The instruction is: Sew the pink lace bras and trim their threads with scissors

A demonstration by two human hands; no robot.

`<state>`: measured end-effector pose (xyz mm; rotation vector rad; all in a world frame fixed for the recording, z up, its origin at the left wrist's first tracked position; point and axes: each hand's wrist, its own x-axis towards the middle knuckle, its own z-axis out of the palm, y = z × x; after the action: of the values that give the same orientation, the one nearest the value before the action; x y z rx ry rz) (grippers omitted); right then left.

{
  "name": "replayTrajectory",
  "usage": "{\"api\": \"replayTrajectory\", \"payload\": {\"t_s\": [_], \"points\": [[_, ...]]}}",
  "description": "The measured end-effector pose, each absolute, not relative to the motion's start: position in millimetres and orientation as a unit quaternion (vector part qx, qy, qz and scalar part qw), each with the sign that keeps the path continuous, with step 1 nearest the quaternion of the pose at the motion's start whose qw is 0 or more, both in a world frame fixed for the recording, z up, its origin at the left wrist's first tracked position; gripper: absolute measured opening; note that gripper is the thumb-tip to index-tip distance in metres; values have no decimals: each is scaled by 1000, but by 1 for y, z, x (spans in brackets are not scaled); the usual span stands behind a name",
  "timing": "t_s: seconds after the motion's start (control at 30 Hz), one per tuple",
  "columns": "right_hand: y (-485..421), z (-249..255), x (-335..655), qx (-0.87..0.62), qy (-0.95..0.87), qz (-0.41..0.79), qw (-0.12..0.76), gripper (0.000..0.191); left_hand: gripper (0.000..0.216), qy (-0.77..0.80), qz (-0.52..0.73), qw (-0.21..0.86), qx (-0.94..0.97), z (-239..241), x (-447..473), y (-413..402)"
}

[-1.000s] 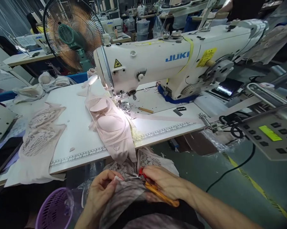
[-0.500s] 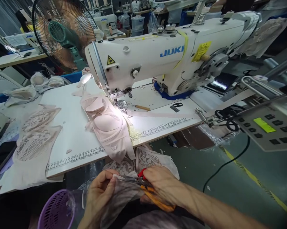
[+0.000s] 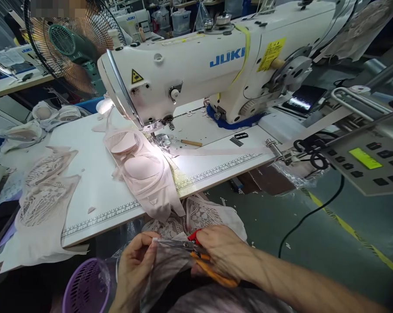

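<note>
My right hand is wrapped round a pair of scissors with red and orange handles. The blades point left and reach the fingertips of my left hand, which pinches the edge of a thin pale fabric. This fabric hangs down over my lap. Just beyond the hands, pale lace dangles below the table's front edge. Above it, a pale pink bra with moulded cups lies on the table, its upper right part by the sewing machine's needle area.
A white sewing machine stands on the white table. Lace pieces lie at the left. A purple basket stands below. A control panel juts in at the right; a fan stands behind. A wooden-handled tool lies near the machine.
The camera view has shifted slightly, with the machine now higher and further left in the picture. Both hands keep nearly the same pose, with the scissor blades still at my left fingertips.
</note>
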<state>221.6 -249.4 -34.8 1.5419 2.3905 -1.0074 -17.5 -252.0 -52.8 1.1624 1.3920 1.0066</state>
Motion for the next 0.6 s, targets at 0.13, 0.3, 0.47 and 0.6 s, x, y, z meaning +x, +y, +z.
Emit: {"api": "replayTrajectory", "payload": {"t_s": [0.13, 0.3, 0.47, 0.6], "points": [[-252, -41, 224, 517, 777, -355, 49, 52, 44, 582, 430, 513, 462, -49, -13, -254], [-253, -44, 227, 513, 768, -384, 16, 42, 45, 588, 448, 513, 437, -39, -1, -257], [-251, -45, 238, 510, 775, -360, -99, 27, 43, 582, 445, 521, 437, -35, 1, -256], [-249, -60, 235, 489, 754, -345, -271, 26, 43, 576, 445, 529, 436, -40, -4, -254]]}}
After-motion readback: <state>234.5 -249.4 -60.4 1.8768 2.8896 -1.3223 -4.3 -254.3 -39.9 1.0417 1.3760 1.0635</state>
